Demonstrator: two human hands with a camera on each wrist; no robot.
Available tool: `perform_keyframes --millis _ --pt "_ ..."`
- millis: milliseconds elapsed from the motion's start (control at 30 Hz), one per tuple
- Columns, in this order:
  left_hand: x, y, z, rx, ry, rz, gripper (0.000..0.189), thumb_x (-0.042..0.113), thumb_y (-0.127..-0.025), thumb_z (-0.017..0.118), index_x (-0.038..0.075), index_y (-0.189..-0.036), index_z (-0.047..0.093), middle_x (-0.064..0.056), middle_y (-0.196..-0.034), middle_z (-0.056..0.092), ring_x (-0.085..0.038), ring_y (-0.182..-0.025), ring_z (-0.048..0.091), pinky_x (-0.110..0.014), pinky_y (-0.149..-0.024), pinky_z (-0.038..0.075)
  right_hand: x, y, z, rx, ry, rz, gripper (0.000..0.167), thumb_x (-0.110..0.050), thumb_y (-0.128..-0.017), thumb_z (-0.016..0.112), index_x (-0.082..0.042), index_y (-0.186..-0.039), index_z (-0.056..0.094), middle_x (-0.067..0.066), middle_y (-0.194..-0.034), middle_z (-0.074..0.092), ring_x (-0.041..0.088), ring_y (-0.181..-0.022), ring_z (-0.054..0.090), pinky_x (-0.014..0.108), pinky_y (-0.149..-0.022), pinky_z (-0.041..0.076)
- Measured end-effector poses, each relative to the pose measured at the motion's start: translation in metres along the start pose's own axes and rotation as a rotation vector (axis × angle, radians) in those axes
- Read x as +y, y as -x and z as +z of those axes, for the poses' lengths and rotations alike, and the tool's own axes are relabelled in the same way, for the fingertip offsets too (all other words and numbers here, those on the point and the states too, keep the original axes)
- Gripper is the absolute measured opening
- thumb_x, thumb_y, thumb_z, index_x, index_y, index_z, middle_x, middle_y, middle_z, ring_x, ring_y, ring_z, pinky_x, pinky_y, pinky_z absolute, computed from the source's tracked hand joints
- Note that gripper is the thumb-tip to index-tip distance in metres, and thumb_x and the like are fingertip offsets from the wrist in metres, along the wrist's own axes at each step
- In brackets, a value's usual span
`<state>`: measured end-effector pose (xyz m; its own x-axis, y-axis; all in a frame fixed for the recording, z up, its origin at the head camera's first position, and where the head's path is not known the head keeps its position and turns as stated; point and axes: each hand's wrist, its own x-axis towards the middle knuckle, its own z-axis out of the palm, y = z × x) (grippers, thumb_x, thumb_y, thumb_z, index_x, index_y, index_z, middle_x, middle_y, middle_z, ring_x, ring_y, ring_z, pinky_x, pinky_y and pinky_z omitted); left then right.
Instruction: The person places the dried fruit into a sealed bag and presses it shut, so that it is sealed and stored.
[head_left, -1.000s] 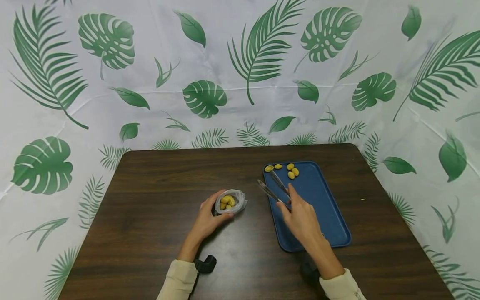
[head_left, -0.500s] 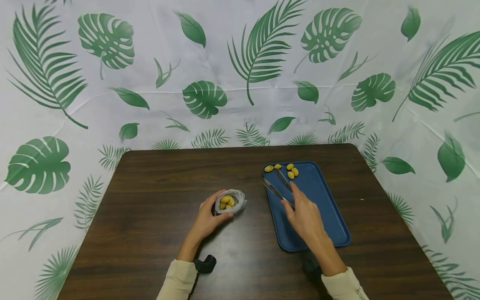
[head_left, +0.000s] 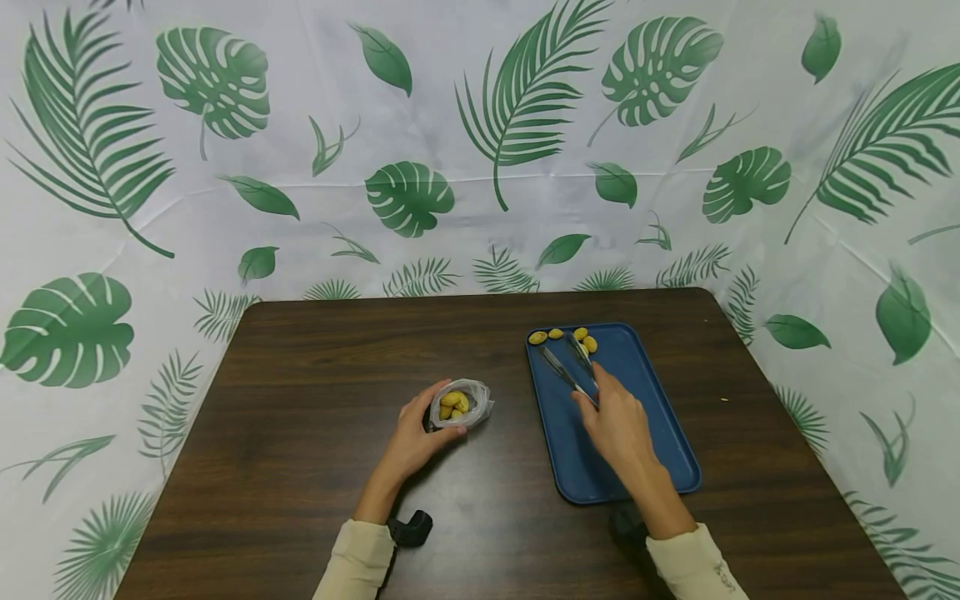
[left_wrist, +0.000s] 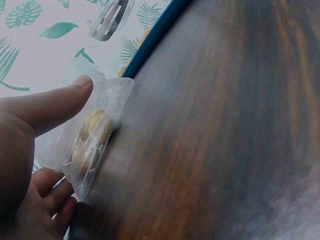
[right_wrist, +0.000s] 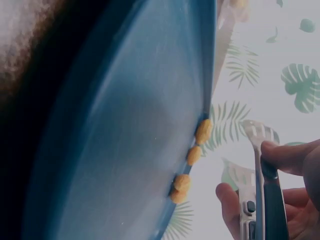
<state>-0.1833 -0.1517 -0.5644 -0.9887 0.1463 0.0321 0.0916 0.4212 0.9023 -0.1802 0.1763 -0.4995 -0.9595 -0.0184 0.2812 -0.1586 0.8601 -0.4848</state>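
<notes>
On the table my left hand (head_left: 411,433) grips a clear plastic bag (head_left: 482,392), thumb on the near side and fingers behind. Several small yellow oval pieces (head_left: 453,403) lie inside; the left wrist view shows them through the bag's (left_wrist: 117,92) film. My right hand (head_left: 621,423) holds metal tongs (head_left: 557,363) by their arms, thumb on one side and fingers on the other. The tongs' spread tips, with nothing between them, hang over the blue tray (head_left: 637,375). One tip overlaps several yellow pieces (head_left: 591,344) at the tray's far end.
Two more yellow pieces (head_left: 537,337) lie in the tray's far left corner. A dark wood table (head_left: 315,400) carries everything, with a leaf-print cloth (head_left: 420,100) behind it. A tiny yellow scrap (head_left: 724,399) lies right of the tray.
My right hand and the tongs have moved right, from the tray's left edge to over its far end near the grouped yellow pieces. My left hand and the bag have stayed put.
</notes>
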Motion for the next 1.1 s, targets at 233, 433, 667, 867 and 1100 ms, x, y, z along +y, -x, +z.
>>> perform_keyframes --millis 233,433,667,867,1100 --pt "-0.002 0.0 0.001 0.003 0.002 0.004 0.078 0.031 -0.083 0.088 0.033 -0.152 0.051 -0.003 -0.156 0.052 -0.041 -0.148 0.034 -0.069 -0.114 0.028 0.008 -0.006 0.0 -0.001 0.003 0.031 0.057 -0.02 -0.098 0.073 0.007 -0.144 0.053 0.028 -0.115 0.069 0.036 -0.084 0.071 0.053 -0.069 0.056" --pt "-0.004 0.002 0.003 0.001 0.002 0.0 0.079 0.03 -0.083 0.088 0.033 -0.152 0.051 -0.003 -0.156 0.052 -0.041 -0.15 0.031 -0.069 -0.115 0.027 0.016 -0.01 0.002 -0.001 0.036 0.072 0.057 -0.021 -0.099 0.07 0.007 -0.145 0.051 0.029 -0.122 0.068 0.039 -0.089 0.071 0.057 -0.074 0.056" --pt "-0.006 0.002 0.004 0.009 -0.003 0.015 0.079 0.03 -0.082 0.088 0.032 -0.152 0.051 -0.003 -0.155 0.053 -0.04 -0.148 0.035 -0.067 -0.115 0.028 0.023 -0.013 0.006 0.008 0.049 0.093 0.056 -0.022 -0.101 0.068 0.005 -0.147 0.051 0.03 -0.131 0.064 0.046 -0.098 0.07 0.062 -0.082 0.054" --pt "-0.006 0.002 0.005 0.01 -0.004 0.017 0.079 0.031 -0.082 0.088 0.034 -0.152 0.051 -0.002 -0.154 0.054 -0.039 -0.147 0.036 -0.066 -0.115 0.029 0.027 -0.017 0.008 0.013 0.065 0.1 0.053 -0.02 -0.1 0.069 0.004 -0.145 0.053 0.03 -0.133 0.064 0.049 -0.107 0.068 0.064 -0.086 0.053" --pt "-0.008 0.002 0.005 0.01 -0.006 0.013 0.079 0.03 -0.082 0.089 0.034 -0.152 0.051 -0.002 -0.154 0.054 -0.039 -0.147 0.035 -0.066 -0.115 0.029 0.033 -0.017 0.01 0.022 0.104 0.077 0.049 -0.015 -0.098 0.07 0.005 -0.141 0.056 0.031 -0.129 0.067 0.05 -0.104 0.069 0.064 -0.084 0.053"
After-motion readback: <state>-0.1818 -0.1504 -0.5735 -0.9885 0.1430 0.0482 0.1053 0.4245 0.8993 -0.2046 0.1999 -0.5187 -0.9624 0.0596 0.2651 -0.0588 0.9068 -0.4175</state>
